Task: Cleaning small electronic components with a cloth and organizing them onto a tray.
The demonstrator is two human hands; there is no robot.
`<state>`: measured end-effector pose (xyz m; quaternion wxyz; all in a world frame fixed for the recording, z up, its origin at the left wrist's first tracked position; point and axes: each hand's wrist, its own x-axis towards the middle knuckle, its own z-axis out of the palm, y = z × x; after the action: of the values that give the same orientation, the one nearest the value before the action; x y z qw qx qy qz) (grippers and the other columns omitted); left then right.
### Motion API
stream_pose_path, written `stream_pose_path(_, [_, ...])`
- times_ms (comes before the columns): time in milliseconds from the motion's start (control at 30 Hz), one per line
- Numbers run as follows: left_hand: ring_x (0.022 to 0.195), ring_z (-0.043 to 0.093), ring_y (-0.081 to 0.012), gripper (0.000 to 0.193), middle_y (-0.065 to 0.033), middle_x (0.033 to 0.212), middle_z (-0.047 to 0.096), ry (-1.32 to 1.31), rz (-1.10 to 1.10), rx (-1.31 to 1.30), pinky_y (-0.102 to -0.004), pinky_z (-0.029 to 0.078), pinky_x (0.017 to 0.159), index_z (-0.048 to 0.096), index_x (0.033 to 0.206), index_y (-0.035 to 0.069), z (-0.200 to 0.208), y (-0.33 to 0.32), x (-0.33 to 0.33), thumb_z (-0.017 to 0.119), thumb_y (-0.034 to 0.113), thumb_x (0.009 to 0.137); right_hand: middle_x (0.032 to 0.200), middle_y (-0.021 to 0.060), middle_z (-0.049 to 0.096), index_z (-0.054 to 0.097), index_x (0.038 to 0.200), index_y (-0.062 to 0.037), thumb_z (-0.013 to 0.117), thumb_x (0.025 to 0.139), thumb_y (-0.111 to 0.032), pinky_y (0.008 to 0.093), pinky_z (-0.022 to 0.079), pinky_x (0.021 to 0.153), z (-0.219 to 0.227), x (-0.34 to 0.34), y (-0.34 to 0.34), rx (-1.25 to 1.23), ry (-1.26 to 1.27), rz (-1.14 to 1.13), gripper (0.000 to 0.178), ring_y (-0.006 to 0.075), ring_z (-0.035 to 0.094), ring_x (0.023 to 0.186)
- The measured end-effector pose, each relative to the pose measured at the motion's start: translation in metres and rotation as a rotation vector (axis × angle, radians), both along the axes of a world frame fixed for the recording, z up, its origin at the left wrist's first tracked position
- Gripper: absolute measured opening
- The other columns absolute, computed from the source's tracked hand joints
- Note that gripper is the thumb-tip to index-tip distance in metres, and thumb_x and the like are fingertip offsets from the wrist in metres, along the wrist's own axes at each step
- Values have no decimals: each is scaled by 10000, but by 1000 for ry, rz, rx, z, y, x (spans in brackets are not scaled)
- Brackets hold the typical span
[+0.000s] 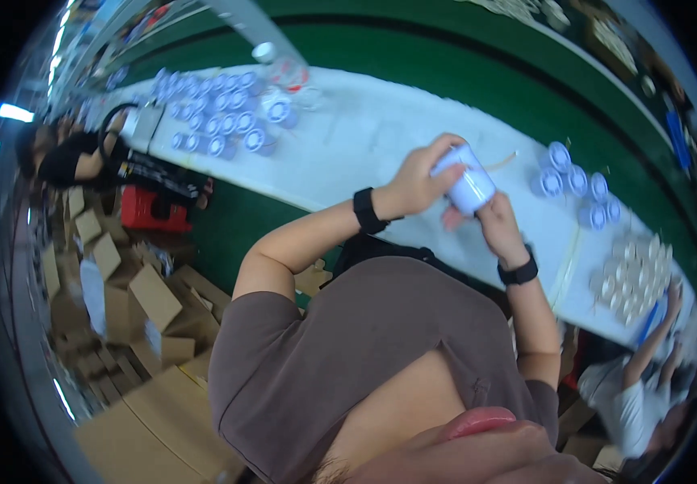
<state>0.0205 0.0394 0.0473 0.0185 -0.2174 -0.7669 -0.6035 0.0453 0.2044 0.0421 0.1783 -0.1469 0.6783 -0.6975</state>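
Observation:
Over the white worktable, my left hand [422,179] is wrapped round a pale violet-white plastic cylinder [473,189], its thumb lying across the side. My right hand [497,226] grips the same piece at its lower end; part of its fingers is hidden. A thin pale wire [503,161] shows just beyond the cylinder; whether it is joined to it I cannot tell. To the right stands a small group of similar cylinders [577,180] with round openings on top.
Many similar cups [221,123] stand in rows at the table's left, beside clear plastic [290,74]. Cream round parts [632,278] cluster at the right. Co-workers [82,157] [635,387] are at both ends. Cardboard boxes [154,297] and a red stool [153,211] lie behind left.

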Motion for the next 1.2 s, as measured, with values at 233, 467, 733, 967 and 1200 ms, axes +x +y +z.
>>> stream_pose_path(233, [686, 524, -198, 545, -103, 812, 521, 115, 152, 165, -265, 402, 607, 407, 1054, 37, 12, -63, 21, 416, 481, 739, 976, 181, 524, 419, 1076, 56, 344, 873, -241, 377, 466, 660, 9, -18, -42, -378, -304, 62, 368, 261, 570, 759])
stream_pose_path(467, [693, 551, -266, 518, -161, 812, 540, 121, 446, -180, -312, 409, 605, 404, 1065, 16, 20, -145, 30, 423, 426, 748, 868, 113, 556, 457, 1028, 6, 324, 887, -246, 295, 445, 586, 20, -26, -141, -347, -451, 42, 318, 195, 560, 674])
stream_pose_path(733, [815, 551, -302, 628, -225, 868, 553, -144, 1466, -108, -359, 425, 685, 384, 1109, -38, -7, -403, 16, 530, 445, 736, 653, 31, 463, 472, 907, -42, 343, 875, -185, 208, 280, 414, 5, -54, -192, -499, -679, -95, 195, 109, 372, 461])
stream_pose_path(967, [957, 493, -317, 642, -180, 1032, 502, -494, 1637, -831, -420, 386, 785, 392, 1159, 124, -39, -609, -14, 599, 444, 643, 607, 13, 418, 467, 841, -45, 377, 853, -156, 212, 258, 428, -37, -45, -202, -492, -803, -462, 143, 94, 323, 476])
stream_pose_path(1200, [1041, 436, -337, 654, -181, 1105, 470, -912, 1446, -750, -476, 313, 848, 386, 1176, 110, -105, -677, -53, 570, 465, 659, 599, 16, 410, 466, 842, -38, 370, 849, -152, 218, 265, 443, -37, -53, -208, -478, -854, -570, 149, 95, 329, 496])
